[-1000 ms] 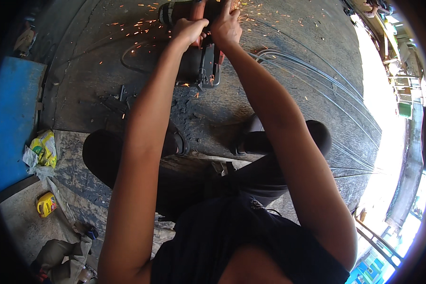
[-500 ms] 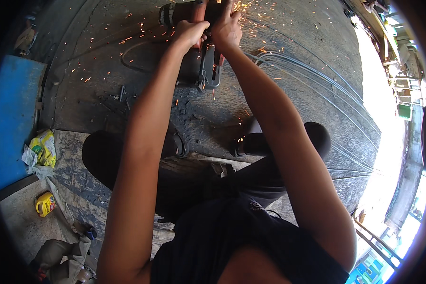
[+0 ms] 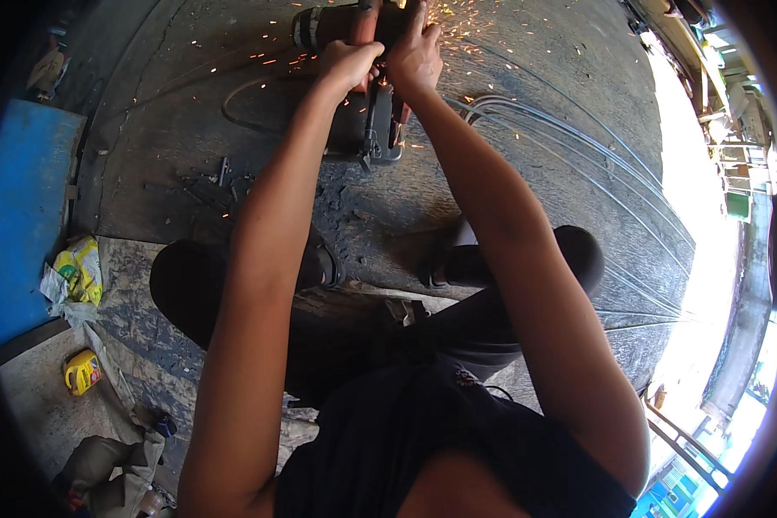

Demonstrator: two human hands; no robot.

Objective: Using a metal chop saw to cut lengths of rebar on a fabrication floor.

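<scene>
At the top middle stands what looks like a cut-off saw, with a dark round motor body, reddish parts and a dark base. Orange sparks spray around it, thickest beside my right hand. My left hand is closed around a reddish upright part of the machine. Close beside it, my right hand is closed on another part at the machine's right side, its fingers pointing away from me. That part is mostly hidden by the hand. Between my forearms shows the slotted near end of the base.
Long thin metal rods curve across the dark floor to the right. A dark cable loops left of the saw. Metal scraps lie nearer. At the left are a blue panel, a crumpled yellow bag and a yellow container.
The sparks have shifted, with fewer at the far left and low between my legs. Both hands keep their grip and have hardly moved.
</scene>
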